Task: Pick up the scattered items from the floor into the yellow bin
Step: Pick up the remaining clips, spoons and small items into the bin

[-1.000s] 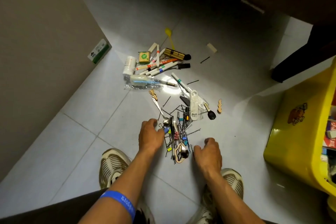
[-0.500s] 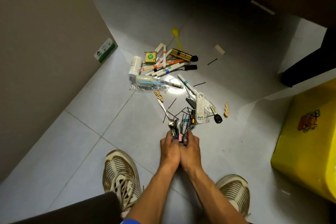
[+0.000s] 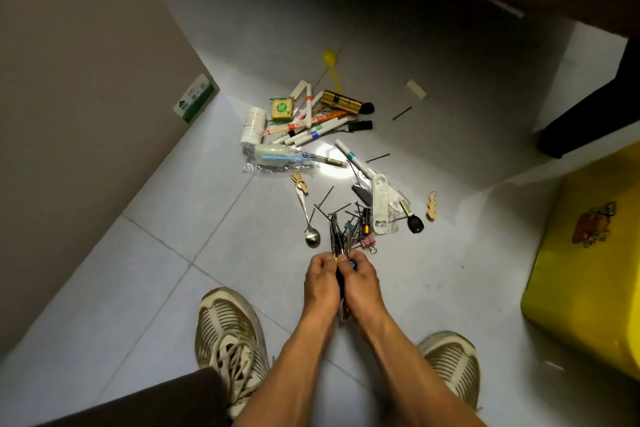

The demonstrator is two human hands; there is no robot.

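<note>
Both hands press together just short of the pile's near edge: the left hand (image 3: pixel 322 282) and right hand (image 3: pixel 360 282) curl around one bundle (image 3: pixel 341 239) of thin dark pins and small tools, whose tips fan out above the fingers. The risk is spillage, since the pins are slim, smooth metal and loosely bunched, so any slackening on the way to the bin (image 3: pixel 588 263), well right of the pile, would likely let some slide out onto the glossy tile floor (image 3: pixel 138 270). Beyond the hands lie a polished steel spoon (image 3: pixel 309 218), a pink binder clip (image 3: pixel 367 242), a flat white opener (image 3: pixel 380 203) and, farther off, round-barrelled markers (image 3: pixel 311 133). The bin is hard, shiny yellow plastic.
</note>
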